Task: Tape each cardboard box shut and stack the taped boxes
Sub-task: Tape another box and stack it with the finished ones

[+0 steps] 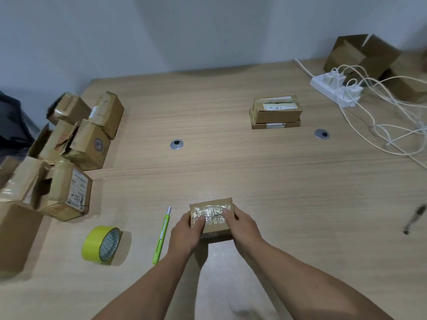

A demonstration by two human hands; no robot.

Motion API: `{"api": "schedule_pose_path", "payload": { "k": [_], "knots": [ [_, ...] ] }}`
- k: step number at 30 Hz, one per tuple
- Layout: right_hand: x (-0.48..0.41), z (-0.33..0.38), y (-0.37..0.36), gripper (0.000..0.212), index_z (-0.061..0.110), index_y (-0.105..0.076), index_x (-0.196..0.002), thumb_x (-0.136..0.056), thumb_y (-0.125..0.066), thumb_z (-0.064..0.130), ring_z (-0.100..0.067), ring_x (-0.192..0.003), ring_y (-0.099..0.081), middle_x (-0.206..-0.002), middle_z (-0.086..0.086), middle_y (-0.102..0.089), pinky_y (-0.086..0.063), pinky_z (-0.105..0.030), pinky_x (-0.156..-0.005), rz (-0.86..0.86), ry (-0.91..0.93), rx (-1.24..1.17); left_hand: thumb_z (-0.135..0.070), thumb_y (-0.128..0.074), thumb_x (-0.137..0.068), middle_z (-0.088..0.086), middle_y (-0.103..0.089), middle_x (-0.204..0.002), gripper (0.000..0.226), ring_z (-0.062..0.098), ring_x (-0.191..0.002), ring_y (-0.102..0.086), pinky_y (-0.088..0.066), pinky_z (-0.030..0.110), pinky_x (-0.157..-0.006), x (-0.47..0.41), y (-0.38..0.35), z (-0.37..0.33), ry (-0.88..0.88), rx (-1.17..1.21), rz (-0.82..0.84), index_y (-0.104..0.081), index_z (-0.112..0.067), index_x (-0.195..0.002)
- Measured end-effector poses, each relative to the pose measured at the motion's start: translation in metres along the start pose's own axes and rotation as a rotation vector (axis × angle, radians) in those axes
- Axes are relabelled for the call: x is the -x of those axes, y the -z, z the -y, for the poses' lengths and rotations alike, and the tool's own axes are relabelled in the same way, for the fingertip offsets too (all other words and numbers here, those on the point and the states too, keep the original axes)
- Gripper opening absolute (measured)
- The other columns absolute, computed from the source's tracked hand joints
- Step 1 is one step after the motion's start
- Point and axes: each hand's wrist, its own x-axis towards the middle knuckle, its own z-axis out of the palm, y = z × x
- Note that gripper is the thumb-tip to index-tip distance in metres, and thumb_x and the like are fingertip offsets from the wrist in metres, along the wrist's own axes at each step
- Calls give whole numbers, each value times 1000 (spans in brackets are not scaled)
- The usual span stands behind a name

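left hand (184,229) and right hand (245,224) clamp the sides of the small box (218,228) near the worktop (300,204) front edge, thumbs flat on its clear tape (211,211), probably pressing the seal down before it joins the taped stack (275,113) toward the far right corner

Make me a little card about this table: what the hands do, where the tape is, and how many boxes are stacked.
Hands: left hand and right hand hold the small box, thumbs on its shiny taped top
Tape: yellow-green tape roll, left of the hands
Cutter: green cutter, between roll and left hand
Stacked: stack of two boxes, farther back on the right
Waiting: pile of boxes at the left edge
Also: power strip, pen
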Motion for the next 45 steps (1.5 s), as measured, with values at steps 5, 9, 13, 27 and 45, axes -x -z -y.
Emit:
{"api": "schedule_pose_path", "payload": {
  "k": [5,9,13,27,45],
  "knots": [
    [-2,-26,-11,85,41,-54,-135,-66,-43,88,-17,-115,-62,-123,10,-66,-48,-46,-103,46,-17,-32,-47,-52,-99,-4,-69,-113,34,20,-107,-61,-49,38,-95,13,-3,8,-15,8,33,-66,-26,-122],
    [12,-17,-6,72,30,-50,-143,-86,-43,74,-19,-120,-58,-132,2,-62,-46,-42,-107,112,-22,-71,-36,-44,-105,0,-68,-119,33,22,-112,-60,-46,40,-101,19,1,9,40,63,51,-66,-21,-124],
    [19,-13,1,50,26,-51,-143,-104,-36,53,-18,-119,-56,-132,-2,-61,-44,-36,-103,165,-9,-69,-30,-41,-107,-5,-67,-103,28,20,-105,-60,-44,35,-96,24,7,6,120,130,77,-67,-22,-110],
    [30,-20,-9,70,18,-47,-150,-102,-26,64,-22,-136,-46,-149,-2,-50,-35,-34,-110,24,-138,-103,-20,-49,-101,-2,-76,-77,30,4,-63,-68,-49,23,-65,10,18,39,241,426,245,-77,-13,-93],
    [31,-20,34,79,33,-43,-150,-84,-28,73,-20,-140,-42,-152,8,-47,-30,-49,-119,-158,-131,-260,-49,-41,-102,-3,-68,-106,37,19,-103,-60,-45,46,-106,7,-31,-10,141,354,178,-69,-25,-94]
  ]
}}
